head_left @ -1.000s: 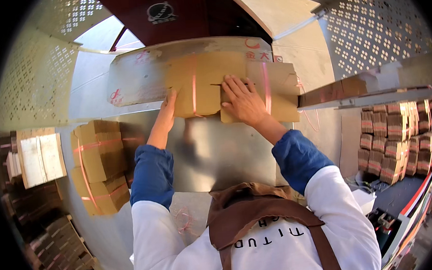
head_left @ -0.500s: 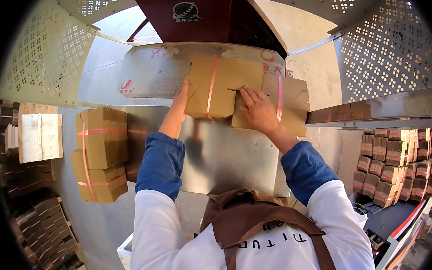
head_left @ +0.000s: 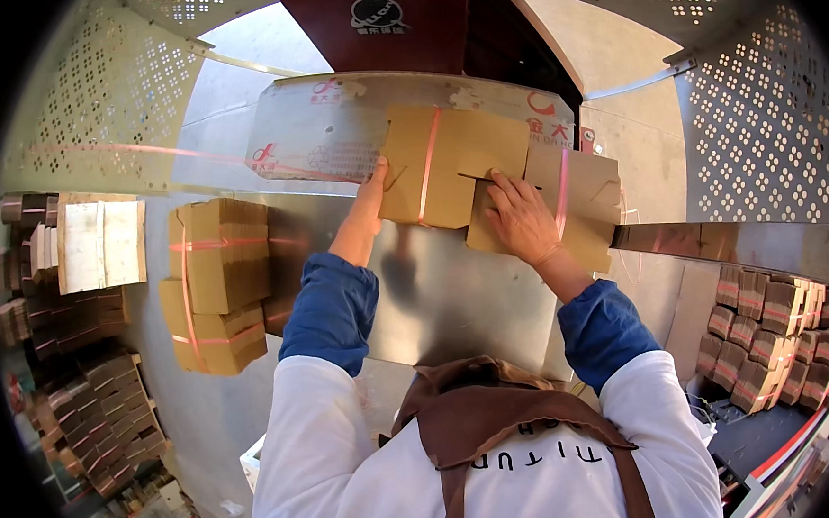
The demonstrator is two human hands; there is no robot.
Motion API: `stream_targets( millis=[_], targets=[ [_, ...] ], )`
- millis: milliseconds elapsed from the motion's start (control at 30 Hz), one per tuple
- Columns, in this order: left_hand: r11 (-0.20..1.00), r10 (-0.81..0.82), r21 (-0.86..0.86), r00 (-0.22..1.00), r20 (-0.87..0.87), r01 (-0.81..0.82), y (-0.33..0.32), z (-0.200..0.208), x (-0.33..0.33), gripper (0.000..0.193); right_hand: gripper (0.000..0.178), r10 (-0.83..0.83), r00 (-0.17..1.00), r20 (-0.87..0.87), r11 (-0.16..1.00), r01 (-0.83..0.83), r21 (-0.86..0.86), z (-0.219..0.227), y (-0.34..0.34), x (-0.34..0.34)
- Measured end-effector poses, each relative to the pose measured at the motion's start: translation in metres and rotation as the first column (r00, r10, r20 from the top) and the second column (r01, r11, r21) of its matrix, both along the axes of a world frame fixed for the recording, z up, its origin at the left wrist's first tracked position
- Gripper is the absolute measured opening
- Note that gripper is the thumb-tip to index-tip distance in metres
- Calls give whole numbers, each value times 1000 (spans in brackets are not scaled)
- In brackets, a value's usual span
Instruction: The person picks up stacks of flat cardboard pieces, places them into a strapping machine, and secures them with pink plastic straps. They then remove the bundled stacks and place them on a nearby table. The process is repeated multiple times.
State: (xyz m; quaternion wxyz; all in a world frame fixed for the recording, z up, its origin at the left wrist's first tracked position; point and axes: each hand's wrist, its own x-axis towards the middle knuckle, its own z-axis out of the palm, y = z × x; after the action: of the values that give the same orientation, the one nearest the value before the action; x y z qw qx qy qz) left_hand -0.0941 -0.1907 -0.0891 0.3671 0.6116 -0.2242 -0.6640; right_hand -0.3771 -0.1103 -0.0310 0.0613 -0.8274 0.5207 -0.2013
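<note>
A stack of flat brown cardboard pieces [head_left: 493, 140] with a pink strap lies on the metal worktop [head_left: 455, 299]. Against its right side sits a second strapped cardboard stack [head_left: 593, 191], partly under my right arm. My left hand [head_left: 366, 210] rests along the left edge of the first stack, fingers stretched out; its thumb is hidden. Where the two stacks meet, my right hand [head_left: 521, 216] lies on the cardboard with fingers apart and slightly bent. A thin pink strap [head_left: 147, 147] stretches leftward from the printed metal plate [head_left: 331, 131] behind the stacks.
A dark red machine housing [head_left: 373, 38] stands beyond the plate. Left of the worktop are strapped cardboard bundles [head_left: 216, 281]. Perforated metal guards [head_left: 756, 105] flank both sides. More bundles [head_left: 761, 342] are piled at right, others [head_left: 92, 421] at lower left.
The whole view has shifted slightly, moving the scene rightward. A pink strap now stretches out at the left, where none showed before. My hands keep their places on the cardboard.
</note>
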Motion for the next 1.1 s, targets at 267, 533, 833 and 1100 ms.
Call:
stream_targets(
  millis=[267,533,833,1100],
  targets=[
    [1000,-17,16,998,59,16,0,2,-6,56,29,5,998,-68,1000,-6,-7,-3,-1,-1],
    [962,-270,8,952,-143,274,-9,10,21,49,30,31,999,-18,998,-32,-46,-5,-4,-5],
    [975,-202,82,976,-82,208,-7,24,26,49,31,55,998,16,998,-55,-38,1,-1,-2],
    [987,-151,43,982,-117,157,0,24,22,46,32,63,998,26,997,-62,-49,-1,1,-4]
  ],
)
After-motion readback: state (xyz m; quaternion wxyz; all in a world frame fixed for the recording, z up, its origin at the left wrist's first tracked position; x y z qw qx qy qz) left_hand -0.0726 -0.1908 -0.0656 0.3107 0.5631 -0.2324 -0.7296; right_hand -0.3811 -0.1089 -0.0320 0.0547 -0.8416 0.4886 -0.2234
